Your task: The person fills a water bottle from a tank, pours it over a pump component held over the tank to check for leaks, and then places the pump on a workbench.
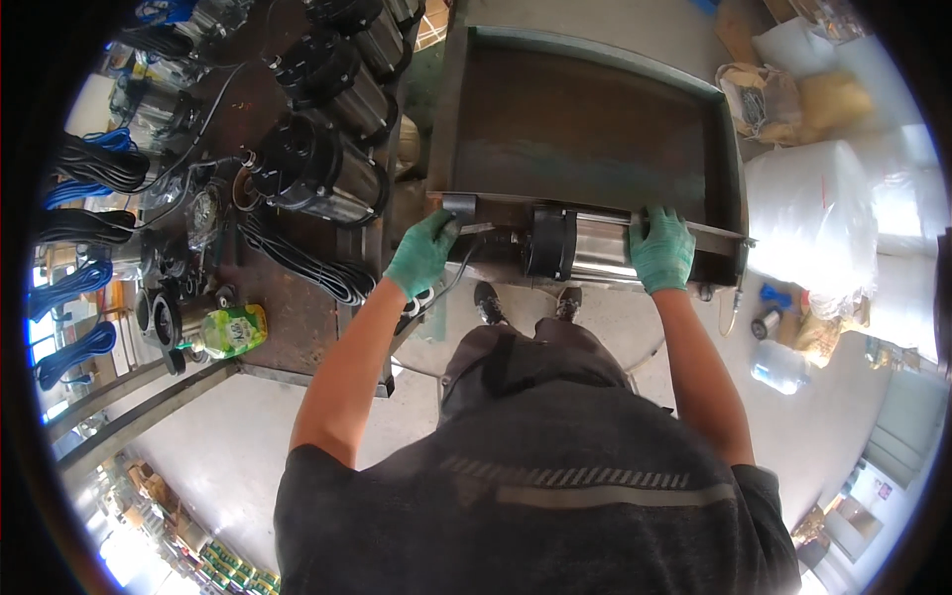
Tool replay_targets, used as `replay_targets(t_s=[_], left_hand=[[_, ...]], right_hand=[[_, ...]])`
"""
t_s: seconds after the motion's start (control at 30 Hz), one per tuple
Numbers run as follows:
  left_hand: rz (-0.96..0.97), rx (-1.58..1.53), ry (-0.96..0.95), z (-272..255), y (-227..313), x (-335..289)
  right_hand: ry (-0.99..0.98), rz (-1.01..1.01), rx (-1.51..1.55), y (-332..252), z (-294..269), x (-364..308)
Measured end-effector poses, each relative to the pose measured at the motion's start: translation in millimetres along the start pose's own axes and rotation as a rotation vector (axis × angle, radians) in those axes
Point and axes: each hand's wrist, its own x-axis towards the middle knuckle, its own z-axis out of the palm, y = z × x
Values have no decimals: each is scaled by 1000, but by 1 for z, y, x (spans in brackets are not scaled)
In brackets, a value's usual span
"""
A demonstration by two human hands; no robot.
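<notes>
A motor pump with a steel cylinder body (pixel 601 244) and a black ribbed end lies on its side in the near trough of a metal bench. My right hand (pixel 662 250), in a green glove, is closed over the right end of the steel body. My left hand (pixel 421 256), gloved alike, is at the trough's left end, fingers curled against a short dark cylinder (pixel 459 206). A thin metal rod (pixel 478 229) points from that hand toward the pump. A dark cable (pixel 461 266) bends down beside the pump's black end. The left palm is hidden.
Left, a dark table (pixel 297 342) holds several upright pumps (pixel 315 169), coiled black cable (pixel 307 263) and a green-labelled bottle (pixel 234 330). Beyond the trough is a rimmed metal tray (pixel 585 129). Plastic-wrapped goods (pixel 813 218) stand at right. Blue cable coils (pixel 74 355) line the far left.
</notes>
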Motion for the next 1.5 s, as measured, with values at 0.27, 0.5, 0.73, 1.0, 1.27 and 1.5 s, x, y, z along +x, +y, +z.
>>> replay_targets(t_s=[0.27,0.5,0.73,1.0,1.27,1.5], left_hand=[[-75,-363,-119,27,-26,-4],[-115,-407,-121,32,-9,3],[-403,-492,-238,26,8,11],[117,-344,-260,23,-5,7],[-17,-251,-249,33,10,-2],[118,395,-70,32,-32,8]], right_hand=[[-79,-109,255,19,1,11],[5,-159,124,21,8,7],[15,-143,142,24,12,6],[1,-98,133,21,10,6],[-15,-81,120,23,7,6],[-20,-85,131,16,9,10]])
